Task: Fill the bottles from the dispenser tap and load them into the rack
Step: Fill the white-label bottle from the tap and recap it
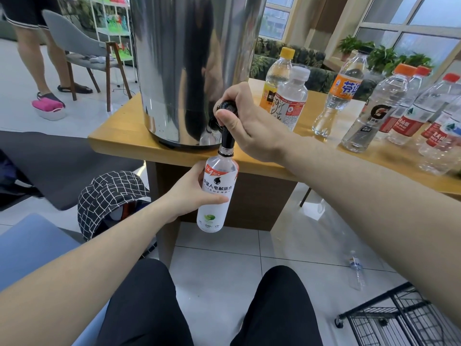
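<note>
A tall steel dispenser (189,58) stands at the near corner of a wooden table (119,143). Its black tap (225,136) sticks out over the table's edge. My right hand (245,121) is closed on the tap's handle from above. My left hand (192,193) holds a white-labelled bottle (218,196) upright, its open mouth right under the spout. Several other plastic bottles (359,106) stand on the table to the right, most with caps on. A black wire rack (399,320) on casters sits on the floor at the lower right.
One clear bottle (356,270) lies on the tiled floor near the rack. A checked bag (112,198) sits left of the table leg. Behind the table stand a grey chair (82,51) and another person's legs (42,58). My knees fill the bottom.
</note>
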### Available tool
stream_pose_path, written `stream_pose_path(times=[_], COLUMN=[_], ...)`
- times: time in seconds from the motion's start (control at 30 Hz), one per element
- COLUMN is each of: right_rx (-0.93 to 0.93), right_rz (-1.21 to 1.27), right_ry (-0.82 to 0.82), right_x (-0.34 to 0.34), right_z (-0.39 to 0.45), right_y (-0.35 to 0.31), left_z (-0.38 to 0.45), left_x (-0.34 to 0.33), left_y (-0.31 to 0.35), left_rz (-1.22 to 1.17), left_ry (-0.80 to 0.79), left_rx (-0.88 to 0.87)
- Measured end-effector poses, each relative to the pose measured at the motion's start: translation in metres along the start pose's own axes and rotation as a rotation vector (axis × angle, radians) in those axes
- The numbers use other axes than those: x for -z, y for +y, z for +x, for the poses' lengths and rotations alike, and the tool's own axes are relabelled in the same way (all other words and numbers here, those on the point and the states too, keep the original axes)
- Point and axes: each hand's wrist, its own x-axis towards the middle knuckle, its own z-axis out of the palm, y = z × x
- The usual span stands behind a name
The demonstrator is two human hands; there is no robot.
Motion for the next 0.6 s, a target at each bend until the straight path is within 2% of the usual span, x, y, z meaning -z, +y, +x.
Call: stream_pose_path(times=[0.13,0.27,0.6], right_rx=[0.048,0.182,0.157], right_rz=[-0.034,-0.129,-0.201], right_ry=[-0.014,-0.069,-0.095], right_x=[0.0012,-0.0006,0.0018], right_z=[-0.0004,-0.004,-0.0029], right_y=[0.0006,0.0037,0.0025], left_z=[-0.0002,0.0003,0.0], left_x=[0.0012,0.0014,0.0013], left_y=[-0.0001,0.0002,0.0013], left_rz=[-0.005,-0.001,0.014], left_ry=[-0.001,-0.009,-0.004], left_rx=[-0.003,-0.014,-0.012])
